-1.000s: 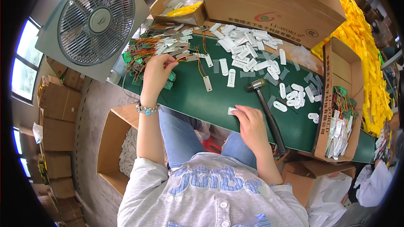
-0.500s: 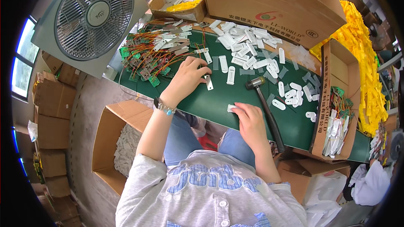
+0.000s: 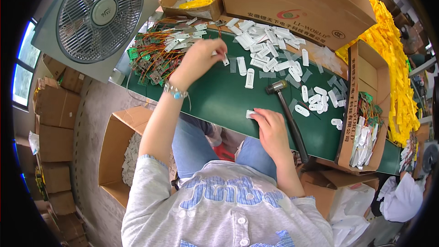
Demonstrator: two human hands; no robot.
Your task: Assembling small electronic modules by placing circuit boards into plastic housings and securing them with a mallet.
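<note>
My left hand is raised over the table's left half beside the wired boards. Its fingers are pinched around a small white strip with a hole. At the table's near edge, my right hand holds a small white plastic casing between thumb and fingers. Between the hands and the pile lies a white slotted casing, with another white piece just beyond. A hammer with a black handle rests to the right of my right hand. Green circuit boards with orange wires are heaped at the left.
White casings are piled at the back, oval white covers at the right. A cardboard tray holds wired parts. A large carton stands behind, a fan far left, and an open box on the floor.
My left hand has moved up and away from me, lifting off the table surface with fingers drawn together. My right hand has hardly moved and keeps hold of its casing.
</note>
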